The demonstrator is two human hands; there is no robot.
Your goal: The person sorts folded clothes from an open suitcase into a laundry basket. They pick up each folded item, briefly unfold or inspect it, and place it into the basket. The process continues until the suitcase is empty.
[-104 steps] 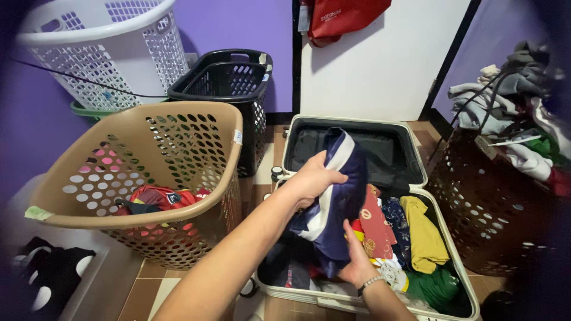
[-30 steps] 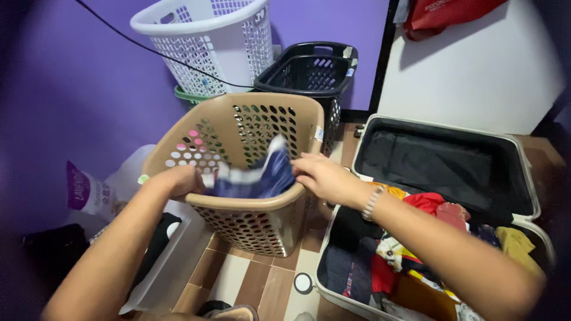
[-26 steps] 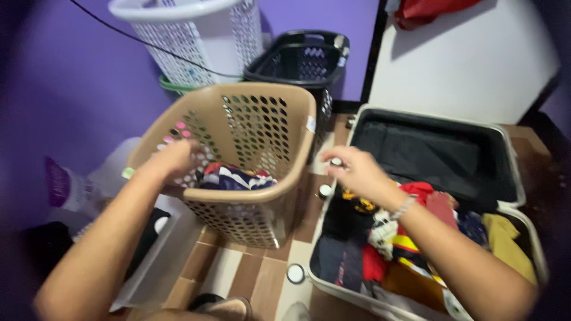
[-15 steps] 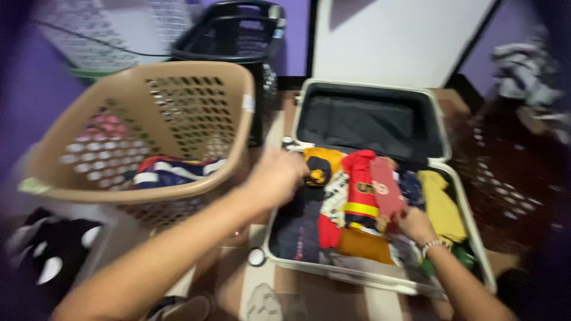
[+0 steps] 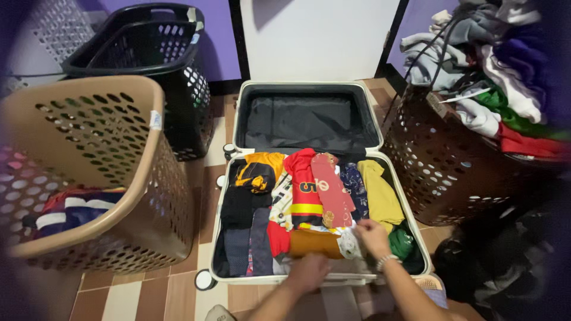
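Observation:
An open cream suitcase (image 5: 227, 178) lies on the floor, packed with folded clothes: a red shirt (image 5: 304, 187), a yellow garment (image 5: 378, 193), a dark and orange piece (image 5: 253, 175). My left hand (image 5: 308, 271) rests at the near edge of the suitcase on the clothes there. My right hand (image 5: 372, 235), with a bead bracelet at the wrist, touches a white patterned garment (image 5: 347, 244) beside the green cloth (image 5: 402, 242). Whether either hand grips cloth is unclear. A navy and white striped garment (image 5: 65, 209) lies in the tan basket (image 5: 128, 196).
A black basket (image 5: 148, 53) stands behind the tan one. A brown basket (image 5: 446, 160) heaped with clothes is on the right. A white wall panel lies beyond the suitcase lid. Brown and cream floor tiles show at the near left.
The navy striped garment went from my hands into the tan basket. Both hands then moved back over the suitcase and now sit at its near edge. The view swung right.

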